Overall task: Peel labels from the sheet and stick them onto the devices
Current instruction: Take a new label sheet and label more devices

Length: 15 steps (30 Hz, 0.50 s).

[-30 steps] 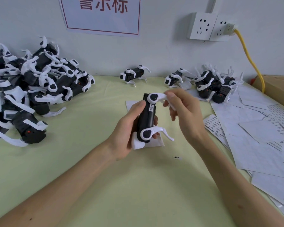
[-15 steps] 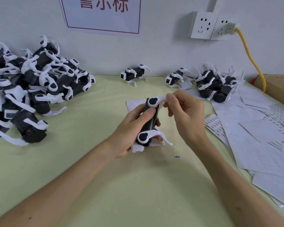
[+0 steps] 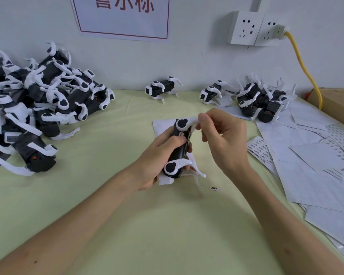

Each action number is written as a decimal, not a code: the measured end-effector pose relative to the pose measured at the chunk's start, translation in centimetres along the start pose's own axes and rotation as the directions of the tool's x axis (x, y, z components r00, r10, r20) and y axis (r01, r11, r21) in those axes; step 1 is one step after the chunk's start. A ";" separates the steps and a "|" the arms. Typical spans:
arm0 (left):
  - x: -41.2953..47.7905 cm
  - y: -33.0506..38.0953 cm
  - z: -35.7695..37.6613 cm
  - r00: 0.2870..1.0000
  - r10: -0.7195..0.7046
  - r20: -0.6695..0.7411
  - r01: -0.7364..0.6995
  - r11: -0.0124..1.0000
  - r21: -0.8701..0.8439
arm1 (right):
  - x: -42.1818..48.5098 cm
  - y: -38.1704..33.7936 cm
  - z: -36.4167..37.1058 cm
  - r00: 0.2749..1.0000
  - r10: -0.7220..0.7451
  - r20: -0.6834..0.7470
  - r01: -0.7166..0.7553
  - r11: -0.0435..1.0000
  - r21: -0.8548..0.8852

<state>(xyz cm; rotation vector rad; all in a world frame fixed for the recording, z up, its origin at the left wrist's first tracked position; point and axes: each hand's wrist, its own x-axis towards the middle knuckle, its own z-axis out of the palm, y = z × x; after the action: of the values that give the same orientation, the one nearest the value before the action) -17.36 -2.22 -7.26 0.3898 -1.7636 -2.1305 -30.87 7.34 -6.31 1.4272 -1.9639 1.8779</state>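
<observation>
At a green-topped table [image 3: 127, 225], a person's left hand [image 3: 157, 155] wraps its fingers round the black body of a small dog-shaped device [image 3: 178, 155]. Its thumb presses beside a small white label [image 3: 181, 134] on the device's flank. The right hand [image 3: 224, 139] pinches the device's upper white leg between thumb and forefinger. That label appears stuck down, though it is too small to judge. A large pile of devices [image 3: 48, 100] lies at the left and a smaller cluster [image 3: 262, 102] at the right. 2 lone devices [image 3: 163, 88] stand between them, their labelling unreadable from here. Label sheets [image 3: 260, 149] with rows left on them spread at the right, and 1 loose label [image 3: 214, 188] lies near the hands. Much of the job looks unfinished.
</observation>
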 end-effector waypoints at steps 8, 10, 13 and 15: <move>0.1 -0.1 -0.2 0.996 -0.056 0.064 0.065 0.987 -0.150 | 0.0 0.0 0.0 1.000 -0.008 0.001 0.008 1.000 -0.004; 0.3 -0.2 -0.3 0.997 -0.066 0.033 0.068 0.994 -0.085 | 0.0 0.1 0.0 1.000 -0.009 0.008 0.009 1.000 -0.003; 0.5 -0.3 -0.5 0.997 -0.077 -0.022 0.076 0.997 -0.025 | -0.2 0.1 0.2 1.000 -0.015 0.024 0.015 1.000 -0.003; 0.6 -0.4 -0.8 0.996 -0.087 -0.011 0.086 0.995 -0.042 | -0.4 0.0 0.3 0.999 -0.022 0.035 0.022 1.000 0.000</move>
<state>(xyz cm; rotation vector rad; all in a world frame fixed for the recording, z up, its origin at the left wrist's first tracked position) -17.58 -3.09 -7.77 0.4760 -1.7215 -2.2146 -30.51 7.29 -6.62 1.4851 -1.9555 1.8553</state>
